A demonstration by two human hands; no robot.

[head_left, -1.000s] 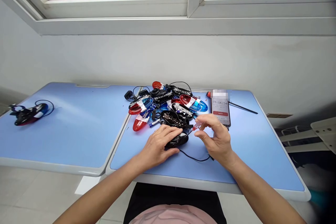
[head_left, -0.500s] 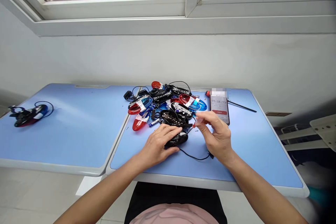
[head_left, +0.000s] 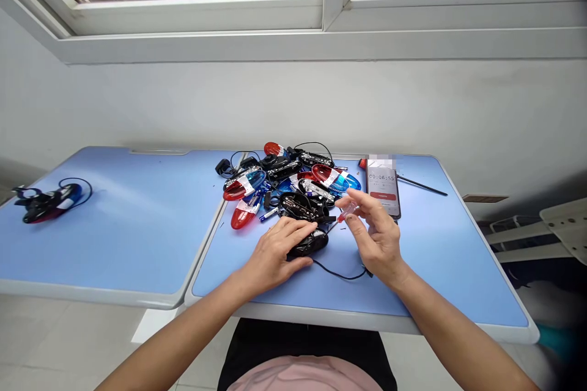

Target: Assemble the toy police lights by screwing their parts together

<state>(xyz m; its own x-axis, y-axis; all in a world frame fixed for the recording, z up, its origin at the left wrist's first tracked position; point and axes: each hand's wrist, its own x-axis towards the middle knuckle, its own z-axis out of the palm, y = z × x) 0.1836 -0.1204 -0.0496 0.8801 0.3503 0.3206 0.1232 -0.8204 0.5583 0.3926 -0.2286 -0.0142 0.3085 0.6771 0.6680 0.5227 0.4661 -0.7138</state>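
My left hand (head_left: 277, 250) is closed around a glossy black bike-siren housing (head_left: 310, 244), pressing it to the blue table. Part of the housing is hidden under the fingers. In my right hand (head_left: 373, 232) a small screwdriver (head_left: 347, 211) with a clear and red handle is pinched between thumb and fingers. Its thin shaft slants down left to the housing's right end; whether the tip sits in a screw cannot be made out. A black cable (head_left: 342, 275) curves from the housing to below my right hand. Just behind lies an open black shell (head_left: 302, 206).
Behind my hands is a pile of siren parts, including red-and-blue lenses (head_left: 337, 177), a red lens end (head_left: 244, 215) and a battery (head_left: 268, 214). A phone (head_left: 383, 188) showing a timer lies right, beside a black rod (head_left: 422, 185). Another siren unit (head_left: 52, 203) rests on the left table.
The fingers of my right hand have shifted and loosened slightly around the screwdriver handle, showing more of it. My left hand and the housing stay in place.
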